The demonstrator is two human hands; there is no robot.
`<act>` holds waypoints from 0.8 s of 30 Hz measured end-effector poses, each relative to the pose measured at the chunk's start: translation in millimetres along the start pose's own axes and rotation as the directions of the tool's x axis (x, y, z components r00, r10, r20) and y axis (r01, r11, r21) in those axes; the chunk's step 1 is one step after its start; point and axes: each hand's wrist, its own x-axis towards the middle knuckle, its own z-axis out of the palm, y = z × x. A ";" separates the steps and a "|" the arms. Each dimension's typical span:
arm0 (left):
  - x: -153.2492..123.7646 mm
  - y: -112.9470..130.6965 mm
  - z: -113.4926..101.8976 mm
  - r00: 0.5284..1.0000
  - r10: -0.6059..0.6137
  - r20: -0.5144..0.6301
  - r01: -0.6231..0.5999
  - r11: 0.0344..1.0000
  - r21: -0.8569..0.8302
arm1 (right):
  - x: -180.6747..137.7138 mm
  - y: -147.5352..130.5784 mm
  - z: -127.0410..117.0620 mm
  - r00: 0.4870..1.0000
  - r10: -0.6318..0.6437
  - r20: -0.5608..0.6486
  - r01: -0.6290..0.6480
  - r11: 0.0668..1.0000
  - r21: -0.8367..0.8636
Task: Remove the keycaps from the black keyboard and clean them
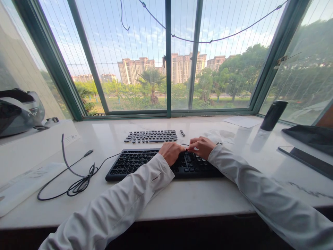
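A black keyboard (132, 162) lies on the white counter; its left part shows bare key sockets, while keys still sit on part of its right side. My left hand (170, 152) is closed over the keyboard's middle, index finger and thumb at its back edge. Against those fingertips meets my right hand (201, 146), closed in a pinch above the right part of the keyboard. Whatever the fingertips grip is too small and hidden to make out. Behind the keyboard, removed keycaps (152, 135) lie in rows, with a short separate column (182, 133) at their right.
A coiled black cable (85, 180) lies left of the keyboard. A white box (31, 146) and a clear-fronted helmet-like item (20, 111) are at far left. To the right are a crumpled clear bag (221, 135), a black cylinder (273, 115) and a phone (307, 159). Windows stand behind.
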 end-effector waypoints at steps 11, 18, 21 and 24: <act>-2.2 6.9 -5.2 0.999 -0.016 0.050 0.016 1.000 -0.001 | 0.5 -18.1 -11.2 0.988 -0.068 0.139 0.088 0.987 -0.137; -3.9 3.2 -4.0 0.993 -0.106 -0.058 0.108 0.994 0.017 | -4.3 -11.7 -13.3 0.999 -0.023 -0.032 0.020 0.995 -0.094; -4.0 1.6 -3.1 0.986 -0.147 -0.075 0.150 0.988 0.028 | -4.9 -11.5 -12.3 0.999 -0.039 -0.008 0.039 0.997 -0.060; -4.3 1.1 -2.9 0.985 -0.159 -0.070 0.162 0.986 0.030 | -5.2 -11.7 -12.2 0.999 -0.042 0.000 0.042 0.998 -0.041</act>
